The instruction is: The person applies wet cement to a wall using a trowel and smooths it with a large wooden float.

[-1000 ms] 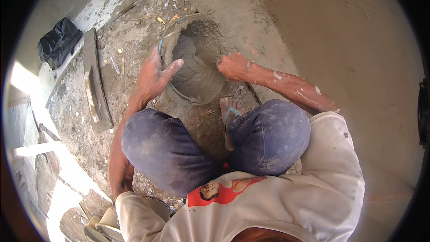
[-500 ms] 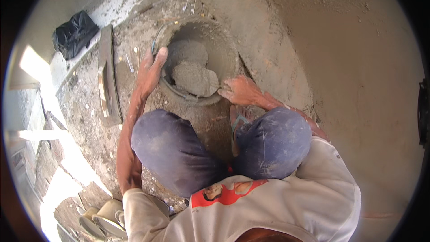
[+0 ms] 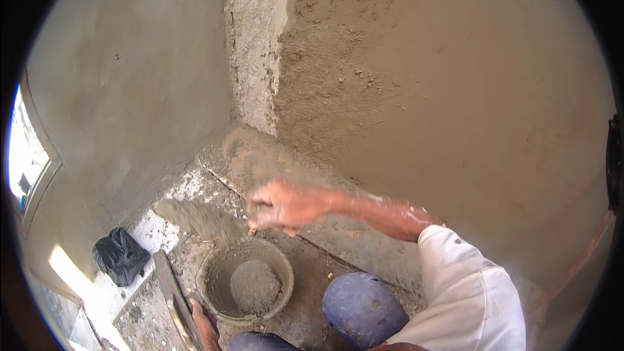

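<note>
My right hand [image 3: 281, 208] is closed round the handle of a trowel, partly smeared by motion. The trowel's blade [image 3: 195, 217], loaded with wet grey mortar, reaches out to the left above the bucket's far rim. Below it stands a mortar-crusted bucket [image 3: 289, 286] with a rounded heap of mortar [image 3: 255, 288] inside. Low in the view, my left hand [image 3: 205, 326] is beside the bucket's near left side, fingers loosely extended. Part of that hand is cut off or hidden, and whether it touches the bucket is hard to see.
Left of the bucket lies a long wooden board [image 3: 170, 289], with a crumpled black plastic bag [image 3: 121, 257] beyond it. A freshly coated wall [image 3: 455, 110] rises on the right. Another grey wall [image 3: 149, 71] meets it near a rough pale strip [image 3: 255, 45]. A window [image 3: 29, 156] is far left.
My right hand has lifted the loaded trowel out of the bucket and swung it up and left. My left hand has come off the bucket's rim. The view has tilted up toward the walls.
</note>
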`<move>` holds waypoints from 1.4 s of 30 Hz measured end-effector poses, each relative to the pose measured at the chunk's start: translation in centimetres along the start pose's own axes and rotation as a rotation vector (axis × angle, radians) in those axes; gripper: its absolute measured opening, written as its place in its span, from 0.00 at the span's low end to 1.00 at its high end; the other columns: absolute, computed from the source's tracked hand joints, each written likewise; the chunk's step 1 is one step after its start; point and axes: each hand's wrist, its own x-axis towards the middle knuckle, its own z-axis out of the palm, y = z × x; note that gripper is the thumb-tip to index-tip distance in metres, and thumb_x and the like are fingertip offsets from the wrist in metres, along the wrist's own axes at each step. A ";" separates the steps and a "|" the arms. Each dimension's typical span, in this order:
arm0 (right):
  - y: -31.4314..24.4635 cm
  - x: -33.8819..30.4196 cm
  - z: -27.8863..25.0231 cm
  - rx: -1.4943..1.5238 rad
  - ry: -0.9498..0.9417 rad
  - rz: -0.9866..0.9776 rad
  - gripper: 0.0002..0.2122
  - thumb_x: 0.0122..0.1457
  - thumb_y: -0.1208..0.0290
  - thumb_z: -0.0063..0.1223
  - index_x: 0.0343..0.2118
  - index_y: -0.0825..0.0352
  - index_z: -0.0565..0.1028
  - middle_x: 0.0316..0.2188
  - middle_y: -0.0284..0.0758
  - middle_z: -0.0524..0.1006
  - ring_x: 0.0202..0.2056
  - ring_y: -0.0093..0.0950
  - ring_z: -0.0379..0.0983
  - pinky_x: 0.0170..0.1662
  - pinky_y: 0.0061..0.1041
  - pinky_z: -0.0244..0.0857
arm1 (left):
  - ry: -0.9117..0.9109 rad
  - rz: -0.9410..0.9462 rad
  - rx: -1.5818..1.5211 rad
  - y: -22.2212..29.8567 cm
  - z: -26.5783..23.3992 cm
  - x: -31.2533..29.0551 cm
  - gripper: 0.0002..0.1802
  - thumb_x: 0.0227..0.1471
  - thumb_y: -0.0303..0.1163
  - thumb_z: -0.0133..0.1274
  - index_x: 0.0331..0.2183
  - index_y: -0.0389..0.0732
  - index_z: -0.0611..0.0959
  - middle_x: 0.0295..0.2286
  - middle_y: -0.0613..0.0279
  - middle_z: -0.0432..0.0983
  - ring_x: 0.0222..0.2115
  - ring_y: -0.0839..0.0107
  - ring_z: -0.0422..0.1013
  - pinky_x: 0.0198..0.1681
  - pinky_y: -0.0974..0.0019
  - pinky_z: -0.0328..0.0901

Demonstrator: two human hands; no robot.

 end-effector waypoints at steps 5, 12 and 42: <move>-2.3 1.0 -18.3 0.388 0.149 0.031 0.10 0.68 0.71 0.51 0.46 0.71 0.78 0.17 0.31 0.71 0.14 0.20 0.67 0.11 0.17 0.63 | 0.279 -0.127 0.146 -0.1 -3.8 -2.9 0.42 0.62 0.72 0.42 0.46 0.38 0.76 0.32 0.59 0.75 0.26 0.70 0.72 0.28 0.65 0.68; 2.9 -3.6 -20.4 -0.022 1.299 -0.252 0.09 0.70 0.65 0.51 0.32 0.62 0.69 0.19 0.25 0.66 0.15 0.16 0.61 0.14 0.21 0.53 | 0.540 -0.121 0.260 4.7 -10.4 -17.1 0.30 0.64 0.53 0.48 0.50 0.35 0.78 0.39 0.57 0.75 0.37 0.66 0.74 0.38 0.64 0.70; 20.2 4.4 14.3 0.256 0.288 0.386 0.13 0.64 0.72 0.58 0.50 0.66 0.75 0.32 0.38 0.75 0.26 0.31 0.71 0.31 0.31 0.67 | 0.692 -0.935 1.422 -6.5 -10.0 -65.3 0.19 0.56 0.28 0.52 0.50 0.41 0.80 0.39 0.39 0.82 0.45 0.44 0.79 0.45 0.48 0.75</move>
